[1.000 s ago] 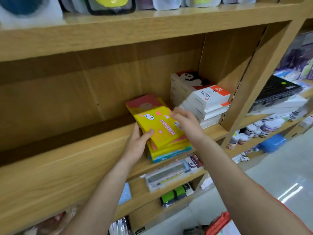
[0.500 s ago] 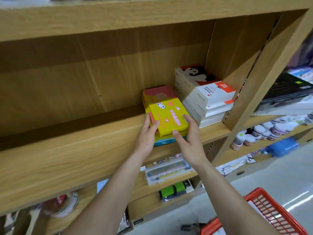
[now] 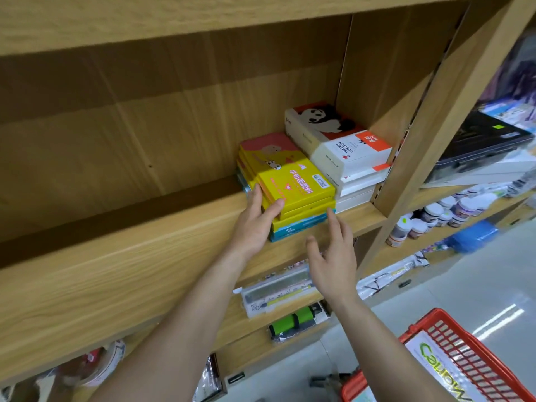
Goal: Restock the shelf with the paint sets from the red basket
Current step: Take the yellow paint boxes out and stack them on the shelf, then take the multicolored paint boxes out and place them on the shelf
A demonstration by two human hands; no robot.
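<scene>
A stack of yellow paint sets (image 3: 293, 181) lies on the wooden shelf (image 3: 145, 256), with teal boxes (image 3: 298, 227) under it. My left hand (image 3: 255, 224) rests flat against the stack's left front corner, fingers spread, thumb on the top box's edge. My right hand (image 3: 333, 256) hovers just off the shelf's front edge, fingers apart, its fingertip near the stack's right front corner. The red basket (image 3: 464, 358) sits at the bottom right, holding a white box with green lettering (image 3: 435, 369).
White watercolour boxes with a panda print (image 3: 339, 140) are stacked right of the yellow sets against the shelf's upright divider (image 3: 435, 117). Lower shelves hold clear cases (image 3: 275, 291) and a green item (image 3: 293, 317). Paint jars (image 3: 441, 216) stand on the neighbouring shelf.
The top yellow box went from tilted in both hands to lying flat on the stack. My right hand has drawn back off the stack toward me. The red basket has come into view.
</scene>
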